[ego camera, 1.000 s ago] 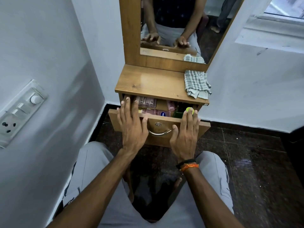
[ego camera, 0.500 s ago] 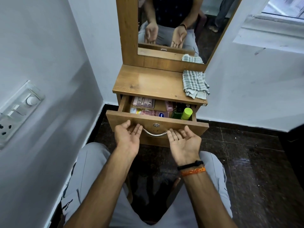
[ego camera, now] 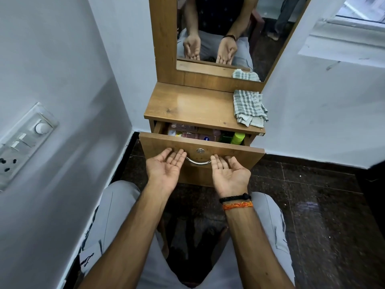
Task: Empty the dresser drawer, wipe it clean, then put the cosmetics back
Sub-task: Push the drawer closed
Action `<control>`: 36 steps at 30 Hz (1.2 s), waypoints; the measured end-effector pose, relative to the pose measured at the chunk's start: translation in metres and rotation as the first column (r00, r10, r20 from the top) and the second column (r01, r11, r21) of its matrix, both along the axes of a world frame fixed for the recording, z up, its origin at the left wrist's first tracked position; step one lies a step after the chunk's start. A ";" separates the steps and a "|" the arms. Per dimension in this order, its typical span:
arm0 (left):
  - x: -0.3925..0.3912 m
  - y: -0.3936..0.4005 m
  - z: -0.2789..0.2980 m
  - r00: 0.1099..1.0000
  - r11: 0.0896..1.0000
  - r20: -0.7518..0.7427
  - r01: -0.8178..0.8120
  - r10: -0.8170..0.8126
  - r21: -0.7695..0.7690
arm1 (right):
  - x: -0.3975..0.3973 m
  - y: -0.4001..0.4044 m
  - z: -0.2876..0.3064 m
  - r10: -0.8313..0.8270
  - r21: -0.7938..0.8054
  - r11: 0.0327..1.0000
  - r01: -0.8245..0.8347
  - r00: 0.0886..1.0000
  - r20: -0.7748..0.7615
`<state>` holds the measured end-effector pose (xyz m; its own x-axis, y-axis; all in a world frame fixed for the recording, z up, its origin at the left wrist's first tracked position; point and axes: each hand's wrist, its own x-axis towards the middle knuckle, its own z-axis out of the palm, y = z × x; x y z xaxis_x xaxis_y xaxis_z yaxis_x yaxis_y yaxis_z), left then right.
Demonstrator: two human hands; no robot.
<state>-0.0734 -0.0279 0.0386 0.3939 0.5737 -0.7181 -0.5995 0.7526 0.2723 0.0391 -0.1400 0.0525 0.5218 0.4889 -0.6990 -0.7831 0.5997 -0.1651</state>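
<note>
1. While the drawer (ego camera: pixel 200 142) is pulled partly out, both hands are held palm-up and spread, empty, before its front panel.
2. The left hand (ego camera: pixel 165 167) and right hand (ego camera: pixel 228 174) flank the handle (ego camera: pixel 198 162).
3. The cosmetics (ego camera: pixel 195 134) are seen inside the drawer, beyond the hands.
4. A checked cloth (ego camera: pixel 249 107) lies on the counter (ego camera: pixel 191 105).

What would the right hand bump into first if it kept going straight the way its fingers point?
Most likely the wooden drawer front: the right hand, palm up and empty, points its fingers at it beside the metal handle. Depth is unclear.
</note>
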 end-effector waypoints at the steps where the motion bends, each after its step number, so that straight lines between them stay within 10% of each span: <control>1: 0.002 0.002 -0.002 1.000 1.000 -0.001 0.007 -0.007 0.003 | 0.002 0.002 -0.001 0.003 0.003 1.000 -0.003 1.000 0.003; 36: 0.047 0.053 -0.001 0.972 1.000 0.235 -0.008 0.002 0.023 | 0.044 0.053 0.001 -0.012 0.040 0.999 0.011 0.999 0.038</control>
